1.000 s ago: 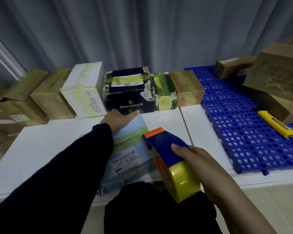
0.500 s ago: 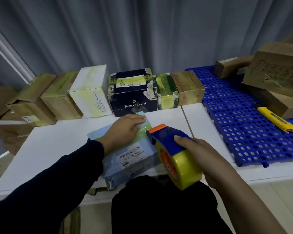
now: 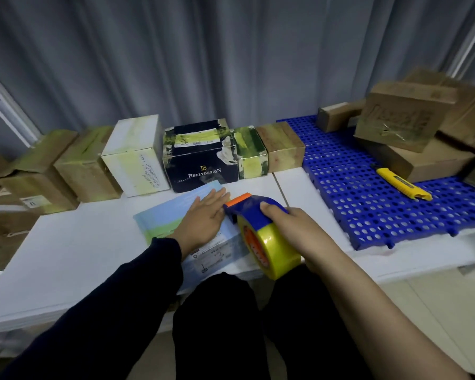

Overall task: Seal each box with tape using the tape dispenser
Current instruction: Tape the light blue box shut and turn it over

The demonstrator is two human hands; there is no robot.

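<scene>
Along the back of the white worktop (image 3: 74, 242) stands a row of boxes (image 3: 133, 157) striped with yellowish tape, pushed against the curtain, likely to keep the front free for work. In front of them lies 1 flat light-blue box (image 3: 159, 220), the one being sealed. The left hand (image 3: 203, 218) rests on its top, palm down and fingers straight, apparently pinning it so it cannot slide under the tape's pull. Just beside those fingertips is the orange front end of the tape dispenser (image 3: 254, 212), over the box's right side; contact cannot be told. The right hand (image 3: 294, 231) wraps its fingers round the blue body above the yellow tape roll (image 3: 274, 250), a grip suited to drawing toward the person. Farther right, a blue perforated mat (image 3: 354, 193) carries a yellow utility knife (image 3: 403, 183) and a pile of brown boxes (image 3: 406, 119), perhaps awaiting their turn.
</scene>
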